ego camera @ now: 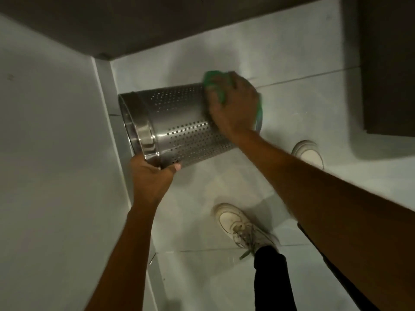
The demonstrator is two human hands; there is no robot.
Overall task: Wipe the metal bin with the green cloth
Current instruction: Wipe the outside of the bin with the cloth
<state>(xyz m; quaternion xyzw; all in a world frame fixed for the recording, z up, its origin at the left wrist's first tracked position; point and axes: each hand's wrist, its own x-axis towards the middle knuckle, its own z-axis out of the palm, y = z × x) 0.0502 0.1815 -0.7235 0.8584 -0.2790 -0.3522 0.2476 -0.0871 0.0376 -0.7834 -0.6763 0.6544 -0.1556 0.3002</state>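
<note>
The perforated metal bin [177,124] is held on its side in the air above the floor, its open rim turned left toward the wall. My left hand [151,177] grips the polished rim band from below. My right hand [233,106] presses the green cloth [213,83] against the bin's base end on the right. Most of the cloth is hidden under my hand; green edges show above my fingers and along the right side of my hand.
A white wall [56,153] stands close on the left, and a dark cabinet [388,63] stands at the upper right. The pale tiled floor [292,52] lies below. My white shoes [240,225] [308,152] stand under the bin and my right arm.
</note>
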